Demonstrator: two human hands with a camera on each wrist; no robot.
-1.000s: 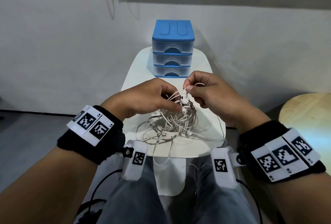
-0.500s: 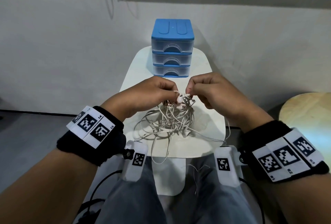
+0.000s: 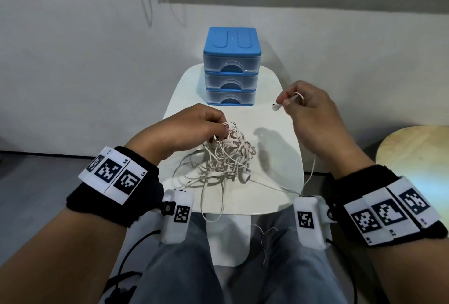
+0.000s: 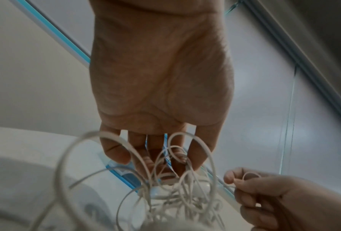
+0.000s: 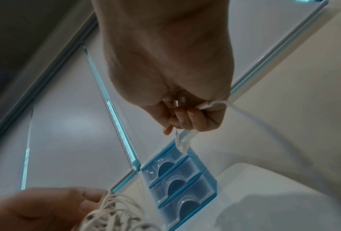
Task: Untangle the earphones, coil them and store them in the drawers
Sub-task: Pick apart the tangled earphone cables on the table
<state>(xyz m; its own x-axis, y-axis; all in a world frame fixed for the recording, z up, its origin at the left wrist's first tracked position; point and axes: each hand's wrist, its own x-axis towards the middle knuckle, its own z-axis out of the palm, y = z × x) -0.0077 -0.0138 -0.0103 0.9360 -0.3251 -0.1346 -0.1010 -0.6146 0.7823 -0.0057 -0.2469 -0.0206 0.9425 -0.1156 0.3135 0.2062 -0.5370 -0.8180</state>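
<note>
Pinching one earbud in raised right hand. Gripping tangled earphones with left hand on white table, before closed blue drawers.

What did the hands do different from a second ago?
The right hand moved away to the right, off the tangle, pulling out one earbud, which it pinches by its cable. The left hand still grips the top of the tangle, now lower on the table. The drawers stayed shut and in place.

Drawers block the table's far edge; right side bare.
</note>
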